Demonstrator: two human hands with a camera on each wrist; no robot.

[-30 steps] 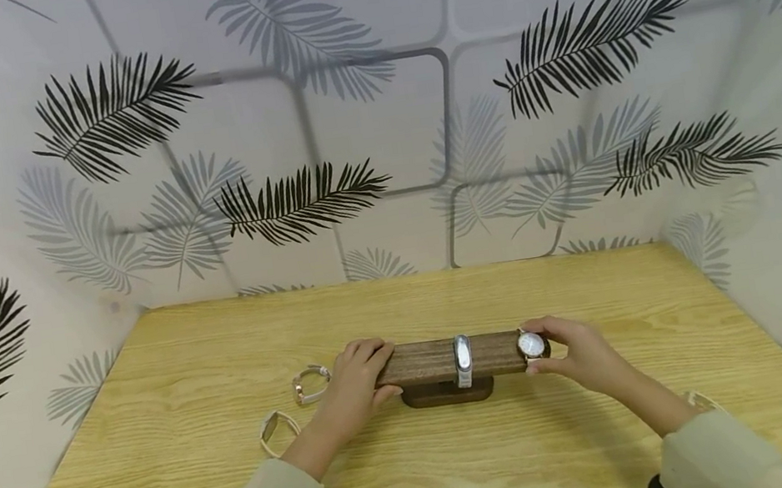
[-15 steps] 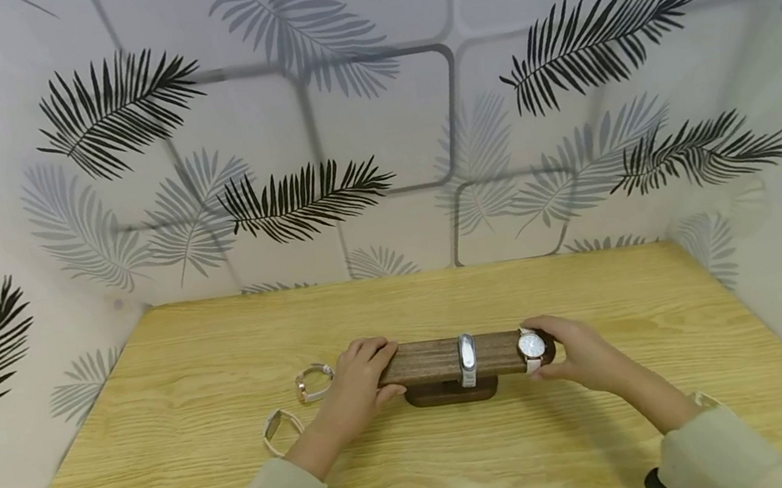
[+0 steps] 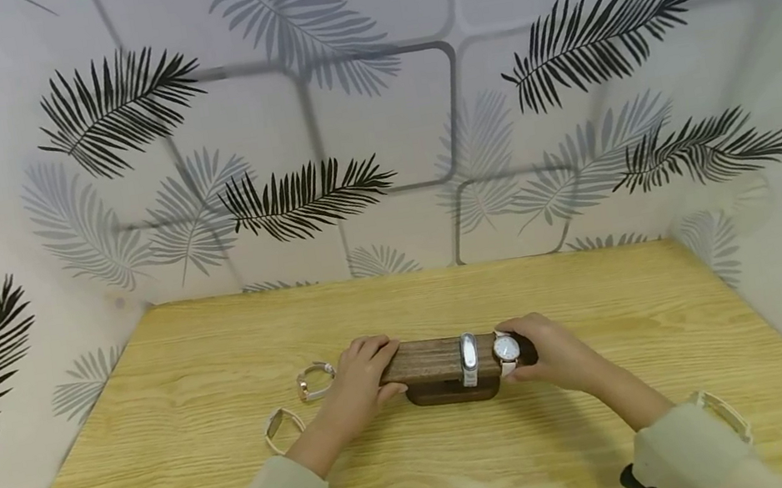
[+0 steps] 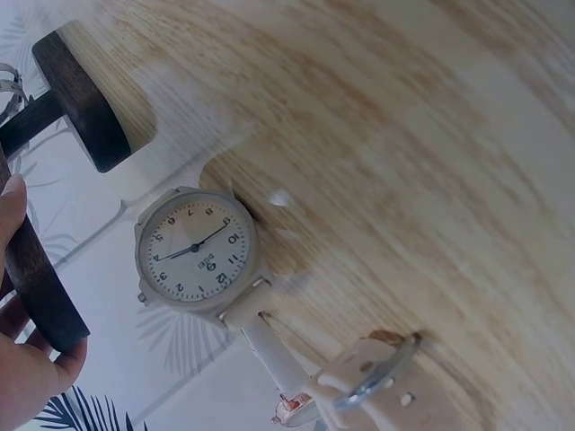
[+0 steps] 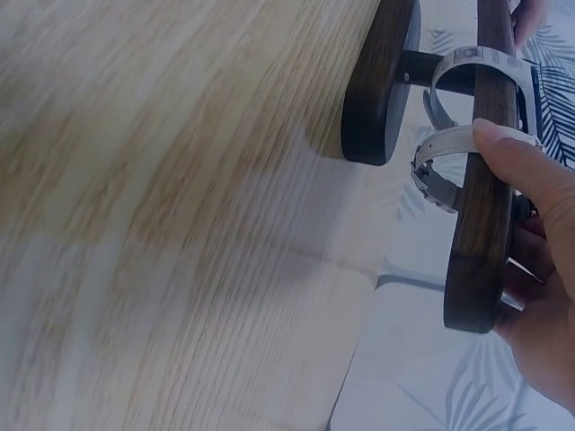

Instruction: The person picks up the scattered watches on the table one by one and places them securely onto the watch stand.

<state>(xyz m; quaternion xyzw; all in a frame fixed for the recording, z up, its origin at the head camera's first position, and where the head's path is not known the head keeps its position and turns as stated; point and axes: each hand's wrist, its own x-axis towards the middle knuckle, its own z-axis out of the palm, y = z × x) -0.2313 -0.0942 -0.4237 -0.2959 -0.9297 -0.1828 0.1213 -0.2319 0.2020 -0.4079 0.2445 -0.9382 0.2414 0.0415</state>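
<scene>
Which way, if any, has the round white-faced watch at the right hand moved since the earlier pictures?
Yes, leftward along the dark wooden bar: the watch now sits nearer the silver oblong-faced band.

Under the fingers (image 3: 374, 346) spreads a yellow wood-grain tabletop (image 3: 224, 345); beyond them rises a whitish, palm-leaf-printed backdrop (image 3: 410, 119). Left of them sit a round cream-strapped watch (image 4: 196, 244) and a rose-gold, pale-strapped watch (image 3: 302, 387).

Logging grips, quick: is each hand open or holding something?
Left hand: holding the stand at one end.
Right hand: holding the round watch on the stand.
</scene>
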